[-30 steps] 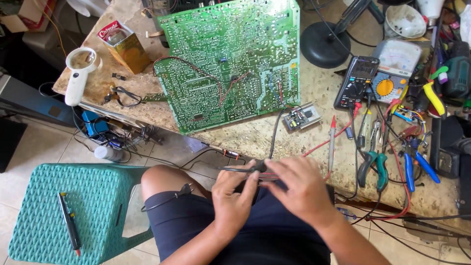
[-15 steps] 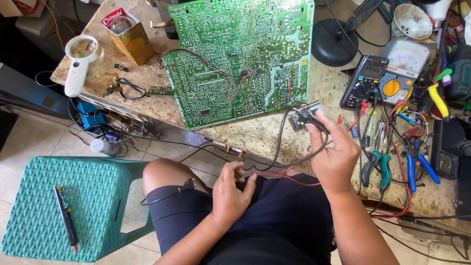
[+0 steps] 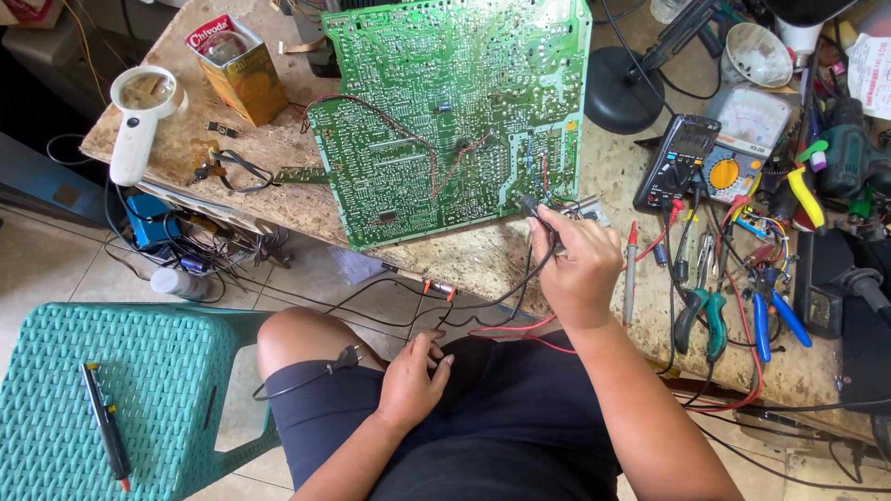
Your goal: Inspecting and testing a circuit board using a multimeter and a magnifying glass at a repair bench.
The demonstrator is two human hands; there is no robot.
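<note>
Probe tip (image 3: 527, 204), pinched in the right hand's (image 3: 577, 264) fingers, seems to touch the green circuit board's (image 3: 445, 111) lower edge on the table (image 3: 483, 255), while the left hand (image 3: 413, 376) rests loosely curled, grasping nothing, on the lap.

Electronics repair workshop: a worn workbench (image 3: 483, 255) carrying a large green circuit board (image 3: 445, 111), digital multimeter (image 3: 676, 160), analog meter (image 3: 738, 139), pliers (image 3: 703, 315), loose test leads.

There is one large green circuit board (image 3: 445, 111), two meters, one black digital (image 3: 676, 160) and one grey analog (image 3: 738, 139), one white magnifier (image 3: 139, 116), and one teal woven plastic stool (image 3: 121, 390).
</note>
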